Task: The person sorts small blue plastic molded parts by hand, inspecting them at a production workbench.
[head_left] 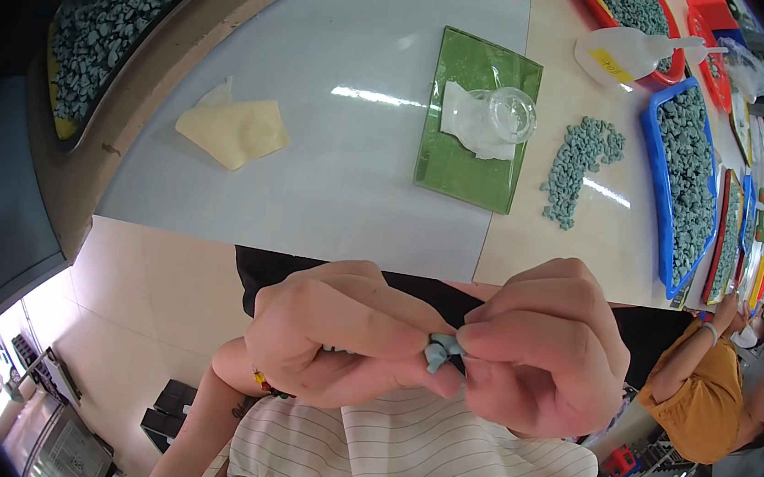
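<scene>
A bench (591, 263) is seen with two surfaces: its left part is covered by a smooth grey section (331, 192), while a pale beige top is shown at the right. On the grey, a creased pale yellow sheet (236, 132) is laid. The seam is straddled by a green slab (466, 182). Just beside it, loose blue-green chips (575, 170) are scattered in an irregular patch on the beige. Farther right, a long blue tray (663, 178) filled with similar chips is set down. Toward the far edge, a white squeeze bottle (609, 53) is placed beside a chip-filled red tray (677, 70).
</scene>
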### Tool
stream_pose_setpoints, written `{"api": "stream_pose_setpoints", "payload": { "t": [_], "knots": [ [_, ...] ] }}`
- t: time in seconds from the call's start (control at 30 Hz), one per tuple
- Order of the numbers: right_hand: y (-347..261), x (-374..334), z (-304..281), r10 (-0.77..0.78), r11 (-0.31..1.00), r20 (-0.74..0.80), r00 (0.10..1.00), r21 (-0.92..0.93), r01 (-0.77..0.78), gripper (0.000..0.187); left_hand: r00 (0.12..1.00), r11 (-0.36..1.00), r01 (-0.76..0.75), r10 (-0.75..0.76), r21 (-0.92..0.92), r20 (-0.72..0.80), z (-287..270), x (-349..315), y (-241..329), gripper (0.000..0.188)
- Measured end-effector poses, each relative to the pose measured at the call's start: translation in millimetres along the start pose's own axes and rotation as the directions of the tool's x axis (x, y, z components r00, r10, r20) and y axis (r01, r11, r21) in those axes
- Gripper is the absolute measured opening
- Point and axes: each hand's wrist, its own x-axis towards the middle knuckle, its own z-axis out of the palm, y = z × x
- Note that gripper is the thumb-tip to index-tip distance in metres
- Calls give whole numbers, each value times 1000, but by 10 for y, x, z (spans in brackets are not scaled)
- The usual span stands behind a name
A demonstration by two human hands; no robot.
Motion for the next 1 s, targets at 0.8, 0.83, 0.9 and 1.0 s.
{"api": "stream_pose_setpoints", "payload": {
  "t": [0.8, 0.83, 0.9, 1.0],
  "knots": [
    [45, -44, 3, -61, 996, 10, 998, 69, 60, 24, 894, 828, 443, -384, -343, 230, -47, 35, -41, 19],
    [52, -50, -4, -72, 995, 5, 997, 68, 71, 23, 898, 820, 440, -393, -367, 198, -24, 22, -29, 17],
    [32, -10, -168, -25, 990, -32, 999, -138, 20, 30, 902, 812, 432, -397, -392, 171, -13, 17, 19, 16],
    [322, -52, -525, 69, 802, -536, 841, -472, -366, 20, 797, 203, 383, -566, -901, 211, -68, 29, -54, 19]
  ]
}}
